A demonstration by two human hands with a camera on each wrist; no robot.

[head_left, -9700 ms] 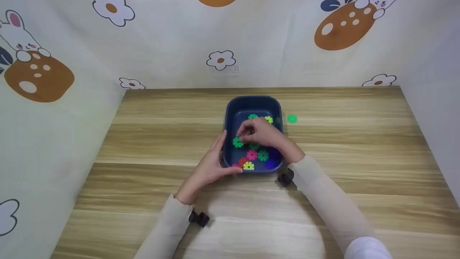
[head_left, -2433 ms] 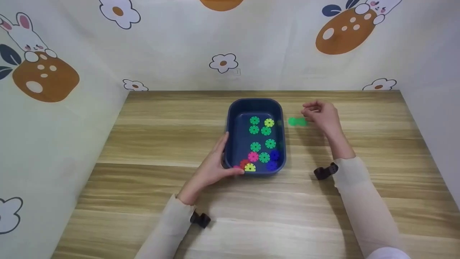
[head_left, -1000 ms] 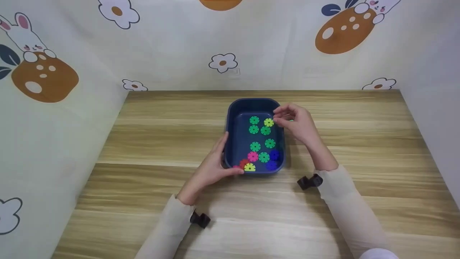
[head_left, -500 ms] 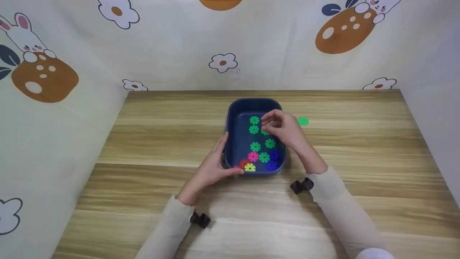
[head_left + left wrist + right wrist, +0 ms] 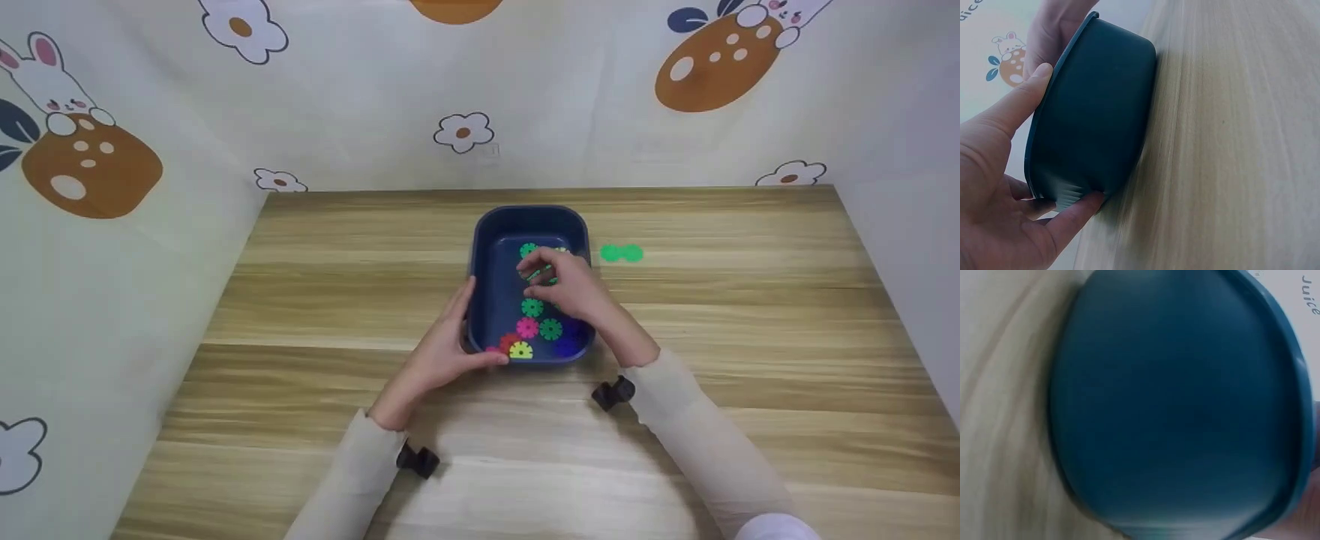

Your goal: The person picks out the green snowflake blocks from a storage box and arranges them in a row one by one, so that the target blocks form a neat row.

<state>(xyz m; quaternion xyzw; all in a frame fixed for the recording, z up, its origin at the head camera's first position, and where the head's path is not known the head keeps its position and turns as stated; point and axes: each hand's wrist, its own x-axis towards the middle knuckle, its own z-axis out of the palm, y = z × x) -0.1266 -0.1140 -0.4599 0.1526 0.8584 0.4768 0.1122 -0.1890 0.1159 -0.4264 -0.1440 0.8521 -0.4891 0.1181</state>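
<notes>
In the head view, a navy blue plastic tub (image 5: 491, 300) stands on the table with several small notched plastic discs inside. My left hand (image 5: 439, 345) grips its near left corner, thumb over the rim. The left wrist view shows that thumb and fingers (image 5: 1075, 219) against the tub wall (image 5: 1092, 107). Over the discs hovers my right hand (image 5: 574, 289), thumb and fingers apart, nothing visible held. Just below its thumb lies a green disc (image 5: 532, 307); it partly covers other green ones. Closer to me are a pink disc (image 5: 527, 328) and a yellow disc (image 5: 520, 350).
Right of the tub, two green discs (image 5: 622, 253) lie side by side on the wood-grain table (image 5: 712, 300). A patterned cloth wall (image 5: 555, 90) rises behind the table. The tub wall (image 5: 1179, 405) fills most of the right wrist view.
My right hand has come from the table right of the tub back over the discs inside. A second green disc now lies beside the first outside. The left hand keeps its grip.
</notes>
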